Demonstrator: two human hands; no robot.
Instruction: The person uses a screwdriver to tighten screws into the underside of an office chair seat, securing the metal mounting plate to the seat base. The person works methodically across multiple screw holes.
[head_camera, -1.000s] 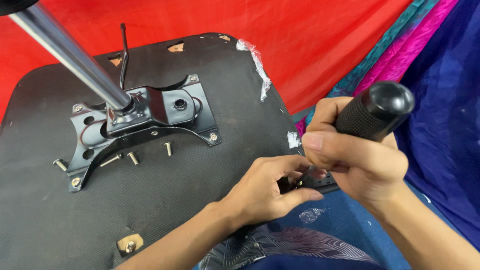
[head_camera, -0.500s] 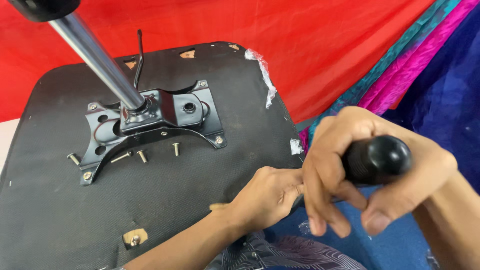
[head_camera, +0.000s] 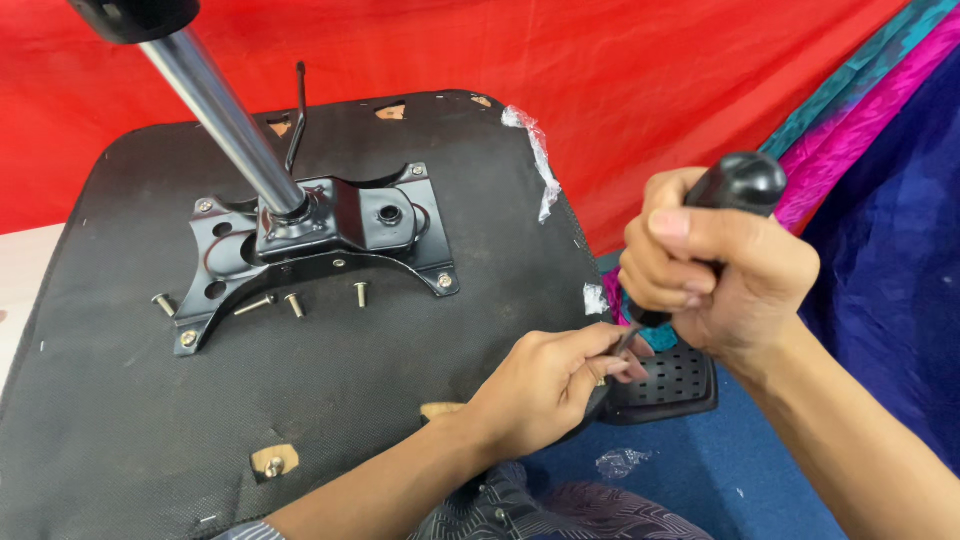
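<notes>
Both hands are working at the seat base's (head_camera: 330, 400) right edge: right hand (head_camera: 720, 265) is fisting a black screwdriver handle (head_camera: 740, 185), left hand (head_camera: 545, 385) is pinching its shaft (head_camera: 627, 343) beside a black armrest pad (head_camera: 665, 385).

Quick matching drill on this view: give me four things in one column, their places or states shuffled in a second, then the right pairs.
Things:
1. right hand
2. left hand
3. black metal plate
4. loose bolts

Places or states:
A. bolted to the underside of the seat, chrome column rising from it
B. lying on the black fabric just below the plate
C. closed round a black screwdriver handle
D. pinching the tool's thin shaft at the seat's edge

Pairs: 1-C, 2-D, 3-A, 4-B
</notes>
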